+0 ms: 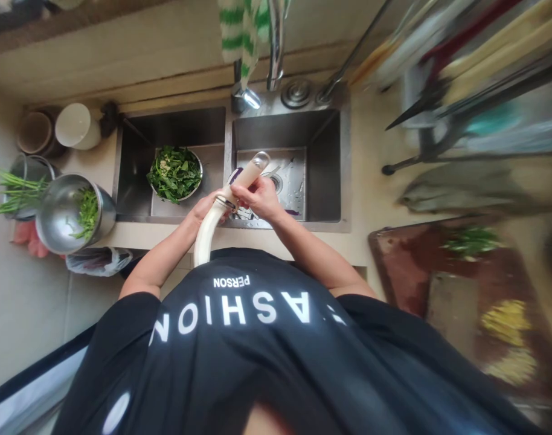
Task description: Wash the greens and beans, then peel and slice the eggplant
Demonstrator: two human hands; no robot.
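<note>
Over the right sink basin I hold a long, curved, pale eggplant [205,237], peeled along the part that shows, its lower end reaching toward my shirt. My left hand [205,207] is closed around it, most of its fingers hidden behind. A peeler [252,170] with a pale handle and a metal end lies across it, its metal blade part near my left hand. My right hand [263,198] is closed on the peeler handle. Purple peel [293,212] lies in the basin below, and a bit of purple shows just behind the handle.
A bowl of leafy greens [176,174] sits in the left basin. Left of it stand a steel pot [61,211] with cut greens, and white bowls [78,127]. The faucet [276,48] hangs over the sink. At right, a cutting board [396,260] bears a cleaver [452,308] and chopped food.
</note>
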